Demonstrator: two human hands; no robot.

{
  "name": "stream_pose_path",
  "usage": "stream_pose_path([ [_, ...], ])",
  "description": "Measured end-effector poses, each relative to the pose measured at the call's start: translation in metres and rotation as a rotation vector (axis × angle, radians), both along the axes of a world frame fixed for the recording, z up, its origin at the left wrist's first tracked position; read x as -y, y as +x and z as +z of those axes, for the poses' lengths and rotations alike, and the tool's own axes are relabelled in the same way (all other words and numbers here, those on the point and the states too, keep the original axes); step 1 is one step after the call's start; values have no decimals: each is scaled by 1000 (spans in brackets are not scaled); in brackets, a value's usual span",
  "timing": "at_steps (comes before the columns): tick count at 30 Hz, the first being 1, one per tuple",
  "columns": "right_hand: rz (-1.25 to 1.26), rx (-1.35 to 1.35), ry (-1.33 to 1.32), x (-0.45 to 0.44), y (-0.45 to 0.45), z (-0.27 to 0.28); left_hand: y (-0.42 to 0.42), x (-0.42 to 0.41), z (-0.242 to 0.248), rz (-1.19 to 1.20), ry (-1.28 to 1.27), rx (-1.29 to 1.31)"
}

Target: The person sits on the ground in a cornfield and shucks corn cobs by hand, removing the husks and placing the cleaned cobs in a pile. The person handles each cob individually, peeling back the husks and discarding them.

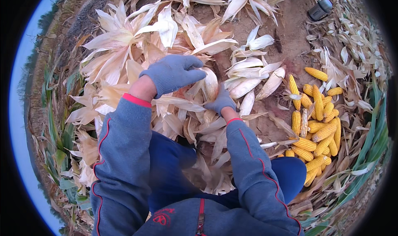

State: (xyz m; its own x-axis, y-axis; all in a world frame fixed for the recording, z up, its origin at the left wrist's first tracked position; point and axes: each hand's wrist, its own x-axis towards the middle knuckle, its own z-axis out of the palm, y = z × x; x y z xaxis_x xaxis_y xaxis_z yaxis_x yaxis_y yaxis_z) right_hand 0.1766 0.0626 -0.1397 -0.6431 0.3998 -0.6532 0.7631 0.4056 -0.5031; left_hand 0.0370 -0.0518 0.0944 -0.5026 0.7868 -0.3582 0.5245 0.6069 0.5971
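In a grey knit glove, my left hand (175, 73) is held with thumb and fingers apart beside the upper end of an ear of corn in its pale husk (210, 84). Nothing shows between its fingers. My right hand (222, 100), gloved the same way, grips the lower part of that ear, and its fingers are partly hidden. Dry opened husks (133, 49) spread around and beyond my left hand. Just right of the ear lie several corn ears still in their husks (245, 86).
A pile of bare yellow corn cobs (320, 127) lies on the ground by my right knee (289, 177). Farther off at the upper right rests a dark vacuum flask (320, 9) with a silvery top. Green corn leaves (370, 142) curve along the right side.
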Motion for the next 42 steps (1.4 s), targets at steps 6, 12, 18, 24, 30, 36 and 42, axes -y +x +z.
stream_pose_path([
  [6,-27,61,318,22,-21,2,-4,1,10,19,3,-58],
  [12,21,-519,507,72,-50,-5,-9,9,-3,-2,-64,57],
  [18,65,-659,4,151,-113,60,-38,22,-36,38,-325,-5],
  [24,133,-663,-582,126,-87,68,-94,98,-111,235,-390,46],
  [30,-80,-298,184,29,-16,-9,-79,85,-89,391,-470,-223],
  [36,231,-47,339,31,1,-6,-80,75,-85,335,-500,-170],
  [42,143,-94,308,1,14,-35,-83,73,-83,309,-489,-187],
])
